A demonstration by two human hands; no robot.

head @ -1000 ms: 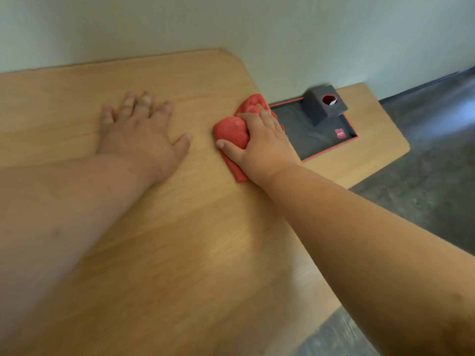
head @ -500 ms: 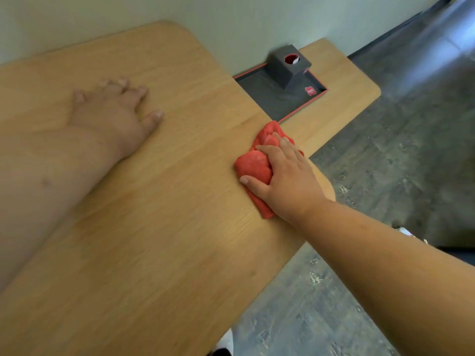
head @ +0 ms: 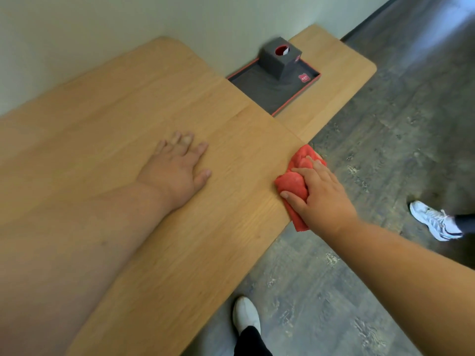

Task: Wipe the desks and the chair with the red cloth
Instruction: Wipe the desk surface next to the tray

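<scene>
The wooden tabletop (head: pixel 108 155) fills the left and centre of the frame, a second one (head: pixel 331 80) adjoining it at upper right. On that one sits a dark tray (head: pixel 267 96) with a grey tissue box (head: pixel 279 60), likely parked against the wall. The left hand (head: pixel 177 168) lies flat at centre, fingers spread, apparently bracing the person's lean. At the right edge, the right hand (head: pixel 318 194) presses and grips the bunched red cloth (head: pixel 295 181), fingers curled over it, half overhanging the floor (head: pixel 385 150).
</scene>
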